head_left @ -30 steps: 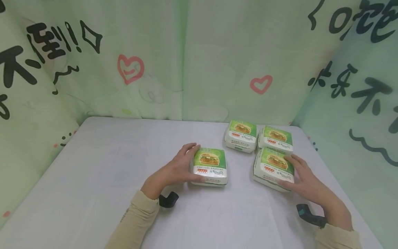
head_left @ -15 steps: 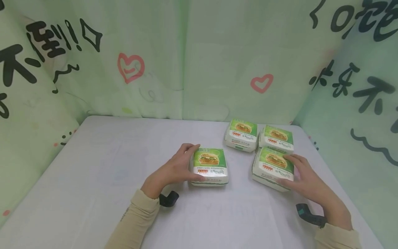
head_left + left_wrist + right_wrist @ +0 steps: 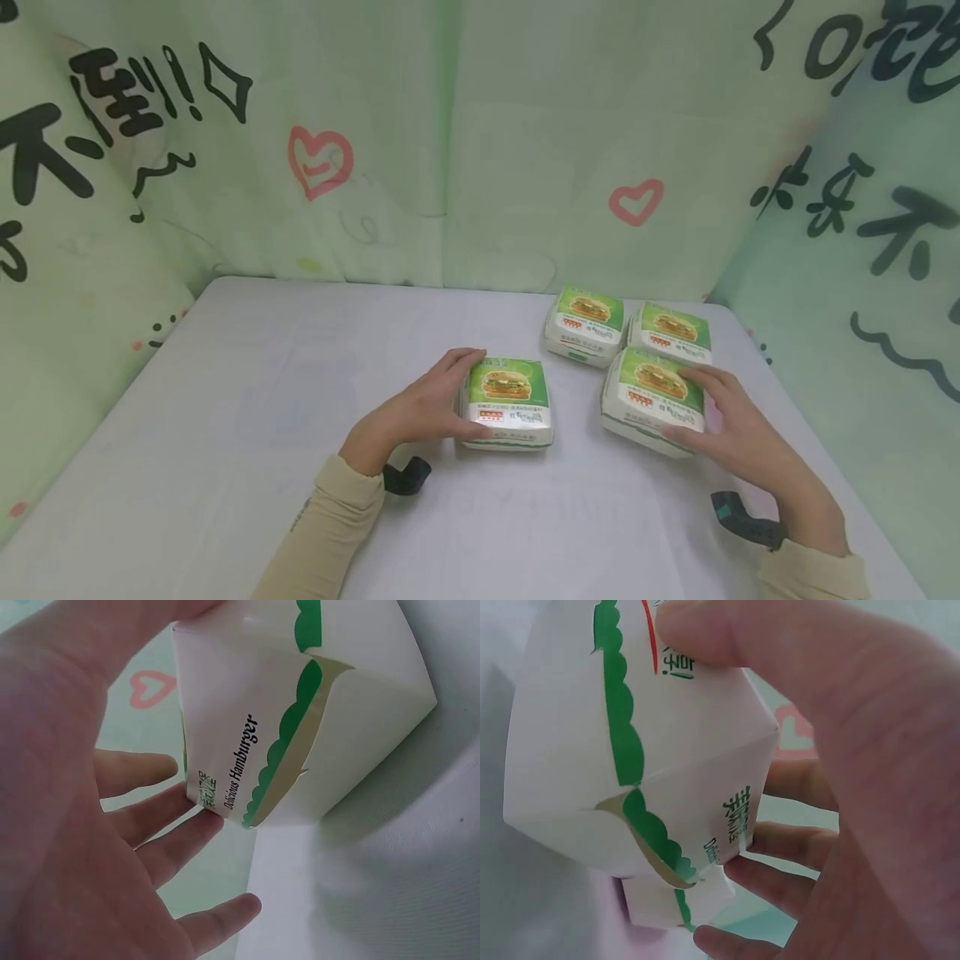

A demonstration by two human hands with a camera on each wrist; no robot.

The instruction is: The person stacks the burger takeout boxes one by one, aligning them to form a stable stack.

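Observation:
Four white-and-green burger boxes lie on a white table [image 3: 300, 467]. My left hand [image 3: 423, 408] grips the left side of the lone box [image 3: 508, 402] near the middle, thumb at its front edge and fingers at the back. In the left wrist view that box [image 3: 300, 712] sits between the thumb and fingers of my left hand [image 3: 90, 825]. My right hand [image 3: 731, 429] holds the near right box [image 3: 651, 398] by its right side. The right wrist view shows this box [image 3: 645, 750] pinched between thumb and fingers of my right hand [image 3: 855, 750].
Two more burger boxes [image 3: 587, 327] [image 3: 671, 332] sit side by side behind the right-hand box, one of them [image 3: 682, 900] showing past it in the right wrist view. Green printed curtains [image 3: 480, 142] close off the table at the back and both sides.
The box in my right hand has shifted slightly to the left with the hand. My left hand and its box have stayed almost still.

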